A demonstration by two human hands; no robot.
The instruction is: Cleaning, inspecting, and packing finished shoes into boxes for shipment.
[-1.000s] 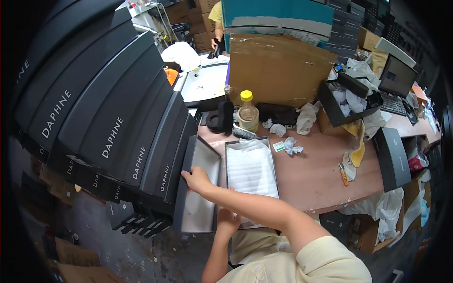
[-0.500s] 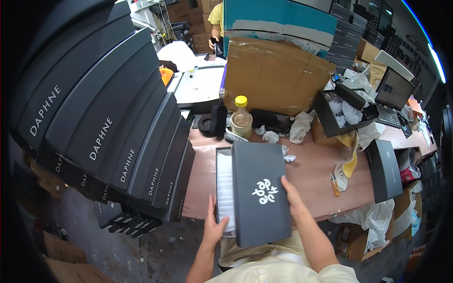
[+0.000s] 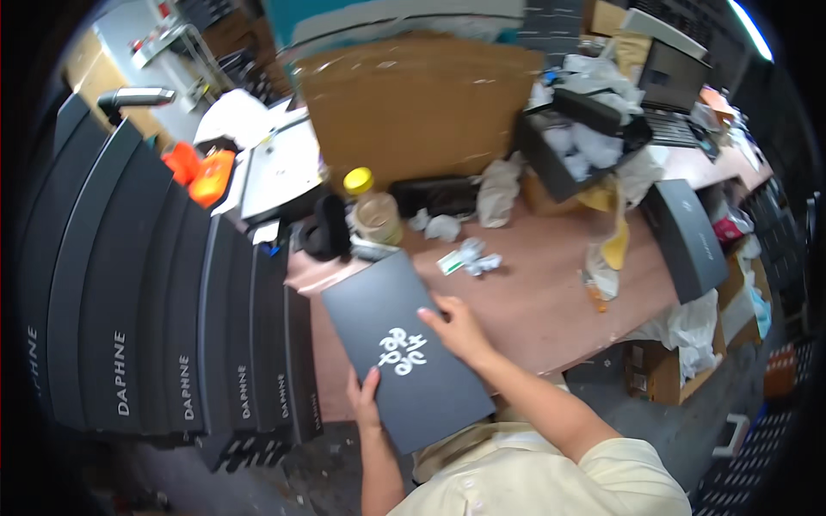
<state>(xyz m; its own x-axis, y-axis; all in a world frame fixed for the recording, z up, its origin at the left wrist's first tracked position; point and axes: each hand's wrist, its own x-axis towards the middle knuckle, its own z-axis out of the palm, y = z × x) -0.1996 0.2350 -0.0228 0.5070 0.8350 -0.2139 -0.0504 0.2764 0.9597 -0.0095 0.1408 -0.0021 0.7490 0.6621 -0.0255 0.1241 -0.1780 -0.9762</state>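
Note:
A dark grey shoebox (image 3: 409,361) with white lettering on its lid is held between both of my hands at the near edge of the table. The lid covers the whole top, and the box lies turned at a slant. My left hand (image 3: 366,402) grips its left side, thumb over the lid's edge and fingers along the wall. My right hand (image 3: 459,328) clasps the opposite side, with the thumb on top of the lid. Under the box, the rest of my fingers are hidden.
Stacked dark shoeboxes (image 3: 163,327) rise at the left. Behind stand a yellow-capped jar (image 3: 376,217), crumpled paper (image 3: 443,228) and a cardboard sheet (image 3: 413,112). An open box of paper (image 3: 551,163), an orange-handled tool (image 3: 597,297) and another shoebox (image 3: 686,241) are at right.
The lid, which sat shifted to the right and left white wrapping exposed, now covers the box. Box and hands have turned and shifted left in the picture; the whole view has swung too.

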